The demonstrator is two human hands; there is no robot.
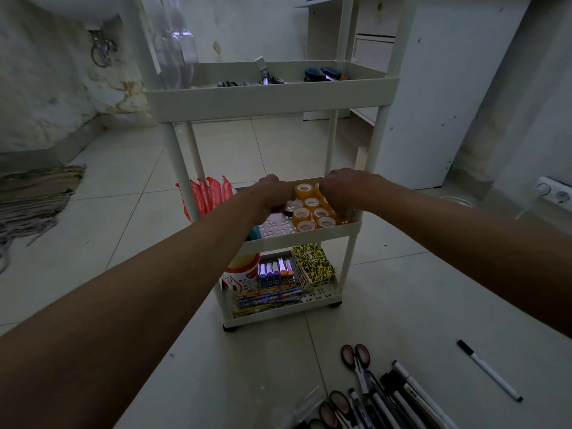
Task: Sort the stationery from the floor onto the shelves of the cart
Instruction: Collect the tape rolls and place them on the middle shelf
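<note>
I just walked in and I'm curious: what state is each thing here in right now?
Left hand: over the middle shelf, grip hidden.
Right hand: on the tape rolls.
Tape rolls: grouped on the middle shelf.
Scissors: closed, on the floor.
Lone marker: capped, on the floor.

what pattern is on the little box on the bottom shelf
Yellow with black speckles, on the box; clearest in the head view.

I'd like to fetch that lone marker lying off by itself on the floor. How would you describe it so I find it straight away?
Start at the white cart and look down to the floor tiles on its near right. Past the heap of pens and scissors lies a single marker. It has a white barrel and a black cap, and it lies alone, apart from the pile.
</note>
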